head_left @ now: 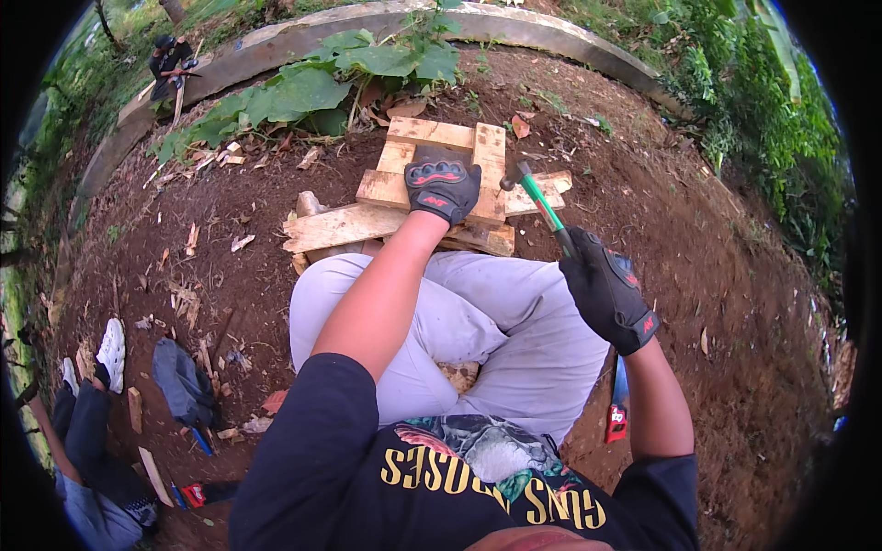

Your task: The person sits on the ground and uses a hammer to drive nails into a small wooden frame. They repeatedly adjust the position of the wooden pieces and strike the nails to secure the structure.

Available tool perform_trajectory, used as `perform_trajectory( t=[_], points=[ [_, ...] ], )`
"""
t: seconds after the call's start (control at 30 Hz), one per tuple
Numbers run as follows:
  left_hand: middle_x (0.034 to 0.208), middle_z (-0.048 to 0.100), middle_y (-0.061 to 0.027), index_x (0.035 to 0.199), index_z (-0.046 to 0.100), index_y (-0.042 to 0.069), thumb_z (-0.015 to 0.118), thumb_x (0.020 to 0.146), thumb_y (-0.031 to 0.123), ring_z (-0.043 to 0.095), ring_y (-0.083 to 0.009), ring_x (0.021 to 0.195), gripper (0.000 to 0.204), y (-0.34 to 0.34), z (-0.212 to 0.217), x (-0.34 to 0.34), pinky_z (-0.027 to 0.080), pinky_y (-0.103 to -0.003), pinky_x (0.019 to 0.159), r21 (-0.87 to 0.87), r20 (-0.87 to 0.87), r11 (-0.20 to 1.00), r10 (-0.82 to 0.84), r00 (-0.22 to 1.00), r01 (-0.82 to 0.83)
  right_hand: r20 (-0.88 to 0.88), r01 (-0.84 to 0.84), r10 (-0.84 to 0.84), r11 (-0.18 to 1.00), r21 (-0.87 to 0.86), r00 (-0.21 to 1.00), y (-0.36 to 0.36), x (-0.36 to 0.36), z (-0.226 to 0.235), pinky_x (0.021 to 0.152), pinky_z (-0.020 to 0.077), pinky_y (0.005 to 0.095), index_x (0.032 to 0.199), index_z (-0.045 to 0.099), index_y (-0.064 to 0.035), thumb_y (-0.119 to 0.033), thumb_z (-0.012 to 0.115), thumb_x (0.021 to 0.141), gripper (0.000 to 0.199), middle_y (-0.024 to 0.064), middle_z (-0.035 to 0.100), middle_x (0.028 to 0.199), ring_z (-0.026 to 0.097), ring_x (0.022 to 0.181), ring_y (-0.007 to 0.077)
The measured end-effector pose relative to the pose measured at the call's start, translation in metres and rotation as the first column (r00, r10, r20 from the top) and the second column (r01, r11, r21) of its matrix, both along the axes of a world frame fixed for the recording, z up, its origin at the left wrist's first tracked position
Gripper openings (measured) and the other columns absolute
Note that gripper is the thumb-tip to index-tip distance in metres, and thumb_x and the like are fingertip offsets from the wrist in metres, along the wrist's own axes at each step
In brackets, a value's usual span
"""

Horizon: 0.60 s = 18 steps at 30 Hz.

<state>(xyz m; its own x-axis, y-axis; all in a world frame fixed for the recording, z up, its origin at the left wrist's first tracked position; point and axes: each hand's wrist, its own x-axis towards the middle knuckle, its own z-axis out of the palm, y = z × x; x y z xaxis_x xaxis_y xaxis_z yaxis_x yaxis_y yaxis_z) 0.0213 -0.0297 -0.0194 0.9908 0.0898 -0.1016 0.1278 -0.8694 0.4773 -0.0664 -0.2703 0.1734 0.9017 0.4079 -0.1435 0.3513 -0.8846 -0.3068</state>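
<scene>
Gloved in black, the left hand (442, 184) lies palm-down with fingers spread flat on the wooden frame (432, 188), pressing on its boards without gripping anything. Just to its right, the right hand (606, 292), also in a black glove, is closed in a fist around the green handle of a hammer (537, 200); the dark hammer head hangs just above the right end of the frame, near the left hand's fingers.

That frame is made of pale rough planks nailed crosswise and sits on bare reddish-brown soil (698, 239) in front of the person's knees, which are covered by light grey trousers (478, 321). Wood chips and offcuts (197, 239) are scattered over the ground to the left.

Behind the frame grows a plant with broad green leaves (322, 87), and a curved concrete kerb (303, 37) bounds the plot. Beyond it, at the upper left, 1 other person (170, 60) crouches. At the lower left, a second person's legs and white shoe (112, 349) show, with a grey cloth (184, 381) nearby. A red and blue tool (617, 409) lies on the ground by the right elbow.
</scene>
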Motion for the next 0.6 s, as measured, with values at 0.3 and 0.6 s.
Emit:
perform_trajectory(
  t=[0.3,0.6],
  points=[
    [0.091,0.082,-0.0138,0.085,0.085,0.016,0.056,0.094,0.028,0.077,-0.034,0.088,0.032,-0.001,-0.016,-0.006,0.052,-0.052,0.077,0.087,0.021,0.996,-0.028,0.999,0.026,0.071,0.271,-0.312,0.901,0.34,0.947,0.023,0.0,0.024,0.072,0.057,0.0453,0.151,0.058,-0.0032,-0.019,0.054,0.113,0.042,0.023,0.074,0.104,0.075,0.081,0.0349],
    [0.089,0.081,-0.0147,0.084,0.085,0.015,0.058,0.092,0.028,0.077,-0.0358,0.085,0.03,-0.001,-0.026,-0.007,0.052,-0.053,0.075,0.108,0.051,0.994,-0.028,0.998,0.023,0.076,0.287,-0.32,0.914,0.285,0.944,0.019,0.0,0.031,0.061,0.0501,0.0342,0.155,0.057,-0.0054,-0.018,0.057,0.112,0.045,0.0062,0.065,0.083,0.06,0.068,0.0122]
  ],
)
